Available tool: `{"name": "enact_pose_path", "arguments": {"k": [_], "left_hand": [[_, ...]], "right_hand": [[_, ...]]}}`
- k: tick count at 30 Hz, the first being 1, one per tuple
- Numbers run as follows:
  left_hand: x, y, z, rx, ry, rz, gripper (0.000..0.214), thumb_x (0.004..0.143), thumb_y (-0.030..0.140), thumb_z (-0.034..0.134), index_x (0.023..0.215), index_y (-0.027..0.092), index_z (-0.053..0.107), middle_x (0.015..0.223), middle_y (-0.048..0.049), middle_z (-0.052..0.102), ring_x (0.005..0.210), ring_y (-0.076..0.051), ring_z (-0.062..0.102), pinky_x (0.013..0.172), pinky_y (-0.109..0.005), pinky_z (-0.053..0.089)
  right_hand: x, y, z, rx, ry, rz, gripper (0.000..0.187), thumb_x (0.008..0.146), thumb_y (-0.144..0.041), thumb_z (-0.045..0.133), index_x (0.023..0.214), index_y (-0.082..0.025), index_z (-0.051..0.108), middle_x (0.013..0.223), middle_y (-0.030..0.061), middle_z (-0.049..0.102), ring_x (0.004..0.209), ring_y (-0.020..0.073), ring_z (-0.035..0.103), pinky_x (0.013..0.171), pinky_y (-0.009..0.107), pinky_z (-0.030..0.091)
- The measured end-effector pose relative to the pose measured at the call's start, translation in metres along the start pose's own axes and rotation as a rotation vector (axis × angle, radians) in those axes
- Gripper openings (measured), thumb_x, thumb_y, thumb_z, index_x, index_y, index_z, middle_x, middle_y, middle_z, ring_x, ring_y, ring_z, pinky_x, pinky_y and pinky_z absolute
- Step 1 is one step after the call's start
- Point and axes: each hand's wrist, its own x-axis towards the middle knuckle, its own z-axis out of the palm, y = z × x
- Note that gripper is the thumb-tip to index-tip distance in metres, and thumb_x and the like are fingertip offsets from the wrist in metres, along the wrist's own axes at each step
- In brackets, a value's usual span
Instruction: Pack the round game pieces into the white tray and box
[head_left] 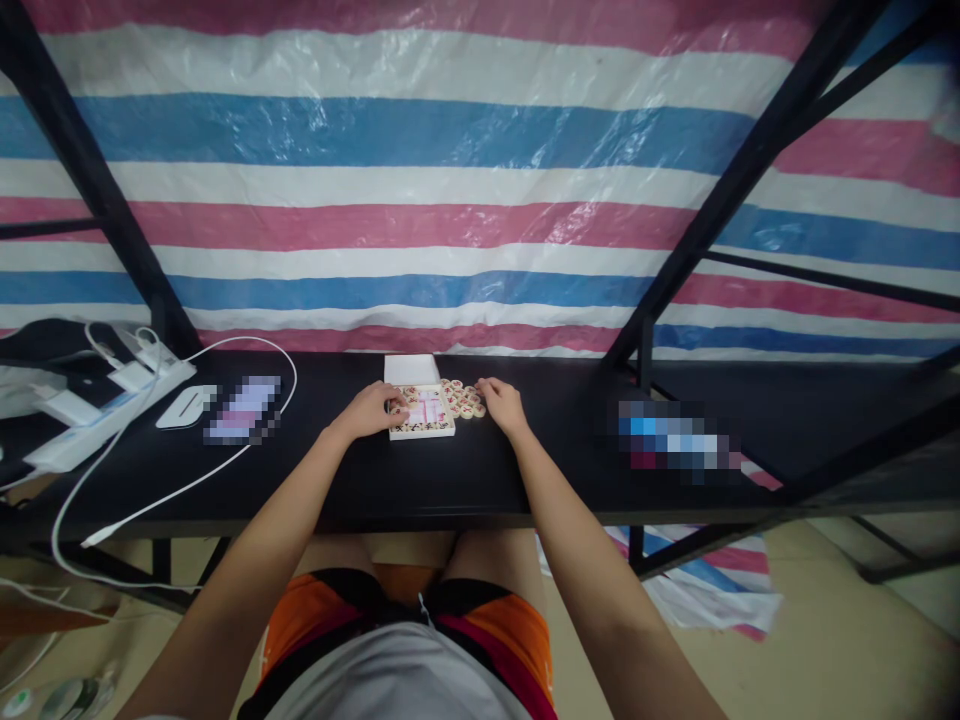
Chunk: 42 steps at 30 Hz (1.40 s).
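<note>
A small white tray-like box (429, 428) with a pink-lined inside lies on the black table (420, 480), in front of me. Round cream game pieces (463, 398) with red marks are piled at its right side, and some lie in the box. My left hand (373, 409) rests at the box's left edge, fingers curled onto it; whether it holds a piece is hidden. My right hand (501, 402) lies beside the pile, fingers bent and touching the pieces. A white lid (410, 368) lies just behind the box.
On the left of the table are a white power strip (112, 400) with plugs and cables, a white mouse (186, 406) and a blurred phone (244, 408). A blurred item (675, 440) lies to the right. Black frame bars (720, 200) rise before a striped tarp (420, 180).
</note>
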Motion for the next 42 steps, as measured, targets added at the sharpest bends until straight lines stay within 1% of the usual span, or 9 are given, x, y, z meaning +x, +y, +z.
{"name": "enact_pose_path", "arguments": {"k": [3,9,17,21,29,34,37,42], "left_hand": [[0.0,0.0,0.0,-0.013,0.008,-0.005,0.02,0.073,0.036,0.062,0.084,0.02,0.068,0.078,-0.0016,0.064,0.078,-0.018,0.056,0.074,-0.029,0.043],[-0.001,0.004,-0.003,0.0,-0.007,-0.008,0.025,0.07,0.039,0.064,0.086,0.021,0.068,0.084,-0.0025,0.065,0.081,-0.019,0.058,0.076,-0.029,0.044],[-0.002,0.008,-0.005,0.018,-0.04,0.008,0.022,0.07,0.034,0.062,0.086,0.021,0.068,0.087,-0.0031,0.066,0.083,-0.02,0.059,0.076,-0.029,0.044],[-0.002,0.01,-0.006,0.033,-0.054,-0.007,0.02,0.07,0.033,0.062,0.086,0.021,0.068,0.088,-0.0037,0.065,0.084,-0.02,0.059,0.077,-0.029,0.044],[-0.003,0.01,-0.007,0.055,-0.043,0.008,0.02,0.072,0.033,0.06,0.085,0.021,0.068,0.088,-0.0034,0.063,0.08,-0.019,0.059,0.074,-0.028,0.044],[-0.003,0.011,-0.007,0.043,-0.052,0.002,0.02,0.072,0.033,0.06,0.086,0.021,0.068,0.092,-0.004,0.062,0.085,-0.02,0.059,0.079,-0.029,0.044],[-0.003,0.011,-0.006,0.039,-0.049,0.015,0.019,0.072,0.032,0.061,0.085,0.021,0.068,0.091,-0.0041,0.061,0.085,-0.02,0.058,0.08,-0.03,0.045],[-0.003,0.011,-0.005,0.045,-0.049,0.078,0.016,0.075,0.03,0.059,0.083,0.019,0.068,0.088,-0.0052,0.06,0.085,-0.02,0.058,0.08,-0.03,0.045]], "right_hand": [[0.0,0.002,0.001,0.011,0.006,-0.008,0.034,0.086,-0.041,0.043,0.083,-0.02,0.07,0.088,0.003,0.072,0.086,0.0167,0.065,0.081,0.026,0.045],[0.002,0.004,0.001,0.019,0.013,-0.013,0.034,0.086,-0.042,0.043,0.083,-0.02,0.069,0.086,0.0027,0.072,0.085,0.0165,0.065,0.08,0.026,0.045],[0.001,0.001,0.0,0.01,0.01,-0.005,0.035,0.086,-0.042,0.043,0.083,-0.02,0.07,0.087,0.003,0.072,0.085,0.0169,0.065,0.081,0.026,0.045],[0.001,0.001,-0.001,0.002,0.015,0.003,0.035,0.085,-0.042,0.043,0.083,-0.02,0.07,0.085,0.0029,0.072,0.085,0.017,0.065,0.08,0.026,0.045],[0.0,-0.001,-0.001,0.018,0.014,0.007,0.035,0.085,-0.042,0.043,0.084,-0.02,0.07,0.088,0.0034,0.072,0.086,0.0172,0.065,0.081,0.026,0.045],[0.0,0.0,-0.001,0.013,0.008,0.006,0.035,0.085,-0.042,0.043,0.083,-0.02,0.07,0.087,0.003,0.072,0.087,0.017,0.065,0.081,0.026,0.045],[0.0,0.0,0.0,0.011,0.009,0.005,0.035,0.085,-0.042,0.043,0.084,-0.02,0.07,0.087,0.0029,0.072,0.087,0.0172,0.065,0.081,0.027,0.046],[0.0,-0.002,0.0,0.018,0.008,0.014,0.034,0.085,-0.041,0.043,0.083,-0.02,0.07,0.086,0.0033,0.072,0.086,0.0178,0.065,0.08,0.027,0.045]]}}
